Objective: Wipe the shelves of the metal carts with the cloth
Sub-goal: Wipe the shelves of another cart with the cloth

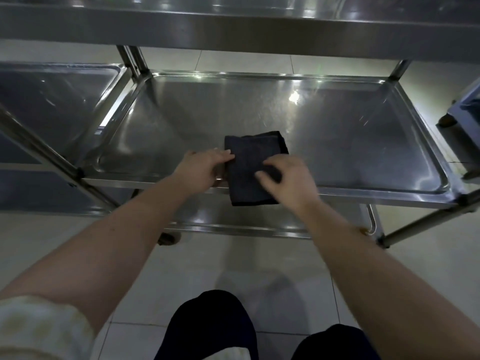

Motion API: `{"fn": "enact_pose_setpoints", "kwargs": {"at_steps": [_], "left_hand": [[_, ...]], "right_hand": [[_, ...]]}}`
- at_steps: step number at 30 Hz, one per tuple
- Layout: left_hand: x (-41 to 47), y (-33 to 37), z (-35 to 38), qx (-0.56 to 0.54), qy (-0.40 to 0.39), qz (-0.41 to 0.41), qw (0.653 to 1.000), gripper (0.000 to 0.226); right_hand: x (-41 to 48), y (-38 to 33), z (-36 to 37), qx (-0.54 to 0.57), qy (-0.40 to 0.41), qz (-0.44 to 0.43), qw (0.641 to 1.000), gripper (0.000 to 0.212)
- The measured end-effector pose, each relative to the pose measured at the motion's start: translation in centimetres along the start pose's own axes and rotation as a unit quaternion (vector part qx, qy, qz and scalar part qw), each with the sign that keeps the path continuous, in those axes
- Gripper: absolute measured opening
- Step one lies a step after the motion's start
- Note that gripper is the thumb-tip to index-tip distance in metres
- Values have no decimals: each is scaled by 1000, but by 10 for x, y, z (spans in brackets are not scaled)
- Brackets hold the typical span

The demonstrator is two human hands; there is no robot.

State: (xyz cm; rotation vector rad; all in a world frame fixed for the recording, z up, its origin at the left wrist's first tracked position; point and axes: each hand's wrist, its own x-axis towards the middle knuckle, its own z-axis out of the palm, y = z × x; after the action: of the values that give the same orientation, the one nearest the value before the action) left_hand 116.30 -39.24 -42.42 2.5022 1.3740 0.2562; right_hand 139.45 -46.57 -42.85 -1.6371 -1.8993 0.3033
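Observation:
A folded dark cloth lies over the near rim of the middle shelf of a steel cart, its lower end hanging past the edge. My left hand rests at the cloth's left edge, fingers on the fabric. My right hand lies on the cloth's right side with fingers curled into it. The cart's top shelf spans the upper view, and a lower shelf shows beneath.
A second steel cart stands touching on the left, its shelf at about the same height. A blue-grey object on wheels sits at the right. Pale floor tiles lie under me, my dark trouser knees at the bottom.

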Motion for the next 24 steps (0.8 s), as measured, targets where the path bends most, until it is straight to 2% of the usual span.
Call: {"fn": "enact_pose_setpoints", "kwargs": {"at_steps": [2, 3, 4, 6, 8, 11, 15, 19, 24], "left_hand": [[3, -5, 0, 115, -15, 40, 992, 53], [6, -3, 0, 152, 2, 60, 987, 50], [9, 0, 1, 168, 29, 74, 983, 45], [14, 5, 1, 164, 72, 72, 981, 34], [16, 9, 1, 156, 87, 68, 982, 29], [15, 13, -2, 105, 122, 74, 984, 25], [3, 32, -10, 25, 157, 107, 981, 17], [-19, 69, -11, -23, 126, 163, 978, 19], [-56, 99, 27, -65, 68, 177, 980, 14]], "right_hand": [[-7, -31, 23, -88, -77, -44, 992, 72], [-11, -42, 33, -149, -115, -55, 981, 83], [-14, -47, 40, -199, -129, -57, 970, 84], [-19, -47, 45, -219, -96, -52, 970, 65], [-20, -43, 38, -176, -67, -46, 981, 47], [-17, -43, 13, -110, -59, -50, 991, 37], [-23, -40, -37, 10, 20, -8, 1000, 25], [-38, -26, -77, 10, -48, 43, 998, 27], [-84, -3, -84, -2, -99, 60, 993, 28]]}}
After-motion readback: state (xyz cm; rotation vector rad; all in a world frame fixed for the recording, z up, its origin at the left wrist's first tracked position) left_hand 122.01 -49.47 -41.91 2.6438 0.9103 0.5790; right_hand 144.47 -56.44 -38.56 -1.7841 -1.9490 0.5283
